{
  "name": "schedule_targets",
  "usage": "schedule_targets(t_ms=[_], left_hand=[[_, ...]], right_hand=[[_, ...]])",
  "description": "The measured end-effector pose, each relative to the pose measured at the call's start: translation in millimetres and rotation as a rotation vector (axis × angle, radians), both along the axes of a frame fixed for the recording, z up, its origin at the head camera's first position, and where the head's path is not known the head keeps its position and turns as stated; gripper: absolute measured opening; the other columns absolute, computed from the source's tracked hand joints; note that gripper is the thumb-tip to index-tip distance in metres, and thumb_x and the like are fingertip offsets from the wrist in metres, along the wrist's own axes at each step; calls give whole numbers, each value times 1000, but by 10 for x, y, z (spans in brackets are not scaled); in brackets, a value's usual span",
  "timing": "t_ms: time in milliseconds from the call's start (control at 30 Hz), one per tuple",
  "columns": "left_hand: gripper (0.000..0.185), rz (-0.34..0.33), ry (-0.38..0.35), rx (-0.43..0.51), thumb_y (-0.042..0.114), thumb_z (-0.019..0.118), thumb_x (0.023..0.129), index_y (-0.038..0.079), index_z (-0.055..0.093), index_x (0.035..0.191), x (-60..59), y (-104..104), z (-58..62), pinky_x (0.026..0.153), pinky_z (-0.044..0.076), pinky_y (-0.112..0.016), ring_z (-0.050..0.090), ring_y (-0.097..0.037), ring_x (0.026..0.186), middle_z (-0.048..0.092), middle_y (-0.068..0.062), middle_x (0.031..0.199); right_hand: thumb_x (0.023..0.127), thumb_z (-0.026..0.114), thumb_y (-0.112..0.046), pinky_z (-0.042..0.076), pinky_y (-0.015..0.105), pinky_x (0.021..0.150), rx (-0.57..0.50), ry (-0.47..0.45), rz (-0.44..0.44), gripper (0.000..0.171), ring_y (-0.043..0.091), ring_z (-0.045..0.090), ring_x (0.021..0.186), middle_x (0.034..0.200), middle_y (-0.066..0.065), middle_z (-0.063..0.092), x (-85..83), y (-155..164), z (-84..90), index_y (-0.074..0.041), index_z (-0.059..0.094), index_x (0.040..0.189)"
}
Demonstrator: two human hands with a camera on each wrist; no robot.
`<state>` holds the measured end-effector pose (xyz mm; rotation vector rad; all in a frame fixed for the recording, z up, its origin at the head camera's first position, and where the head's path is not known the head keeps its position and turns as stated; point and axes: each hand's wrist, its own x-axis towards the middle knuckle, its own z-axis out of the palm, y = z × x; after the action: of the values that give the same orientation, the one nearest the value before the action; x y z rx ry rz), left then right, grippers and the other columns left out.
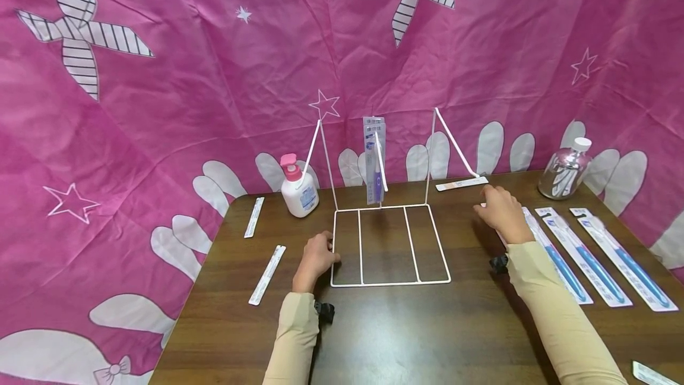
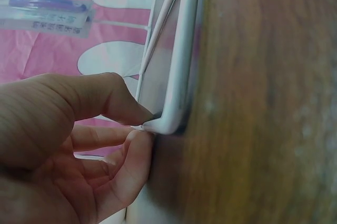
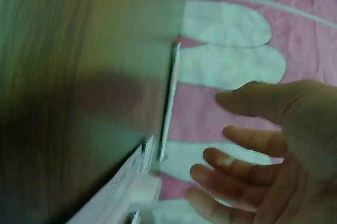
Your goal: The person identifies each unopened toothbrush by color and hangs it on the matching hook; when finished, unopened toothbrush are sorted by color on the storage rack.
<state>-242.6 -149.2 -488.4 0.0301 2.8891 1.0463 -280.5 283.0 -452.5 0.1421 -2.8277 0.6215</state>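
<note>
A white wire rack (image 1: 390, 284) stands mid-table, with slanted arms rising at its back. My left hand (image 1: 316, 257) pinches the rod at the rack's left side between thumb and fingers; the left wrist view shows this grip near a bent corner (image 2: 171, 121). Packaged toothbrushes (image 1: 372, 165), one purple, hang on the middle arm. My right hand (image 1: 502, 212) is over the right side of the table, its fingers spread loosely and holding nothing in the right wrist view. Just beyond its fingertips lies a flat white packet (image 1: 462, 183). Blue toothbrush packs (image 1: 585, 257) lie beside and partly behind the right forearm.
A pump bottle (image 1: 300, 195) with a pink top stands behind the rack's left side. Two slim white packets (image 1: 267, 275) lie at the left. A clear jar (image 1: 563, 174) with a white lid is at the back right; another packet (image 1: 652, 375) lies at the front right.
</note>
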Motion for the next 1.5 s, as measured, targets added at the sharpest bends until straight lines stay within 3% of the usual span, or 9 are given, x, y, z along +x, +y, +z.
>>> schedule_targets(t_ms=[333, 533, 900, 1133, 1500], left_hand=[[46, -1, -10, 7, 1, 81, 74, -2, 64, 117, 4, 0, -16, 71, 48, -40, 56, -26, 78, 58, -7, 85], [48, -3, 3, 3, 1, 81, 74, -3, 64, 118, -4, -5, -24, 73, 49, -41, 56, -27, 79, 59, -7, 85], [49, -7, 22, 4, 1, 82, 72, -3, 65, 117, 21, -8, -13, 75, 49, -42, 56, -27, 79, 60, -6, 85], [49, -4, 6, 4, 1, 82, 73, -4, 64, 118, 19, -11, -2, 73, 49, -40, 56, -26, 79, 59, -6, 86], [49, -1, -15, 9, 1, 81, 75, -4, 63, 120, 10, -6, 1, 73, 49, -40, 56, -27, 81, 59, -8, 88]], right_hand=[[82, 67, -9, 45, 69, 65, 57, -132, -96, 22, 64, 57, 86, 88, 40, 57, 17, 190, -22, 9, 57, 80], [82, 64, -9, 46, 69, 69, 68, -203, -123, 23, 64, 58, 90, 100, 48, 57, -3, 213, -34, 13, 60, 87], [81, 57, -7, 48, 66, 70, 63, -292, -199, 30, 64, 57, 95, 108, 48, 55, 15, 224, -47, 17, 59, 98], [82, 58, -11, 46, 68, 75, 92, -332, -182, 30, 64, 56, 98, 109, 48, 55, 81, 229, 169, 17, 60, 96], [80, 57, -12, 47, 66, 67, 84, -267, -145, 23, 61, 59, 92, 101, 44, 58, 201, 111, 538, 10, 61, 84]])
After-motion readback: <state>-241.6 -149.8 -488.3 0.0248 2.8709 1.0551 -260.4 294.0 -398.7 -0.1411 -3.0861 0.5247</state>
